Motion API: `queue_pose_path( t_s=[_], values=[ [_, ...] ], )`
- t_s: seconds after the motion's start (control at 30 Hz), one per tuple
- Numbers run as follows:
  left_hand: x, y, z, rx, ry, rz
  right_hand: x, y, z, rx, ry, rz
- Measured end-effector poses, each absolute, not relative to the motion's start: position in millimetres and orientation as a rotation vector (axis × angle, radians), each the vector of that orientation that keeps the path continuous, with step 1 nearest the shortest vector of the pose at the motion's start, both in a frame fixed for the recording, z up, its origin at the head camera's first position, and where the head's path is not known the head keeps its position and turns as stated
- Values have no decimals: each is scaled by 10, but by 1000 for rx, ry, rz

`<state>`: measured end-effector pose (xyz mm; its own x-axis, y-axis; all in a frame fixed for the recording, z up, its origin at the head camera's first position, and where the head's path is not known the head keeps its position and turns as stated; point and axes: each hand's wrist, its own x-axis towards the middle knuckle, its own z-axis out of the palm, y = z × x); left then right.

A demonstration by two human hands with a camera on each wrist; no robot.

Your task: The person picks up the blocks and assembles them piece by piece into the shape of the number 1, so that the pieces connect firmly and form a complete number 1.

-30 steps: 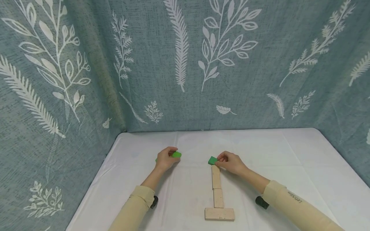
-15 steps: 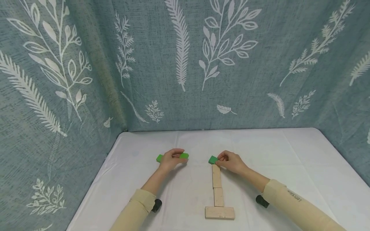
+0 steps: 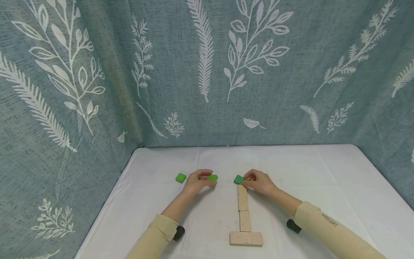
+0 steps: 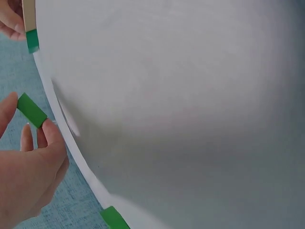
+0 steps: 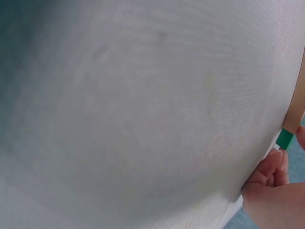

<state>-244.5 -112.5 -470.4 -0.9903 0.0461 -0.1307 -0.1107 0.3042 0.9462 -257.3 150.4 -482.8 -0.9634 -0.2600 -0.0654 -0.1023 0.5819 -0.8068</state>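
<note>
Between thumb and fingers, my left hand [image 3: 196, 182] pinches a light green block [image 3: 212, 177], held above the cloth in the left wrist view. Another light green block [image 3: 180, 177] lies on the table to the left of that hand. My right hand [image 3: 258, 181] pinches a darker green block [image 3: 238, 179] by its right side, at the far end of a wooden row. That row has an upper wooden block [image 3: 242, 197], a lower wooden block [image 3: 244, 221] and a crosswise wooden block [image 3: 245, 239] nearest me.
A white cloth covers the table [image 3: 291, 162]. Behind it and at the sides hangs a blue-green curtain [image 3: 220, 122] with white leaf prints. Dark wrist devices show under the left sleeve [image 3: 179, 233] and beside the right sleeve [image 3: 302, 216].
My left hand has moved right with its light green block, towards the wooden row, uncovering the other light green block. The right hand stays at the darker green block.
</note>
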Motion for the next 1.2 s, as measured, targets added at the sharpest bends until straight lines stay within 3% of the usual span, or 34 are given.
queue_pose_path(
  t_s=[1.2],
  values=[
    [-2430, -633, -4774, 149, 2508, 1640, -2613, 1509, -4857, -267, 2640, -1321]
  ],
)
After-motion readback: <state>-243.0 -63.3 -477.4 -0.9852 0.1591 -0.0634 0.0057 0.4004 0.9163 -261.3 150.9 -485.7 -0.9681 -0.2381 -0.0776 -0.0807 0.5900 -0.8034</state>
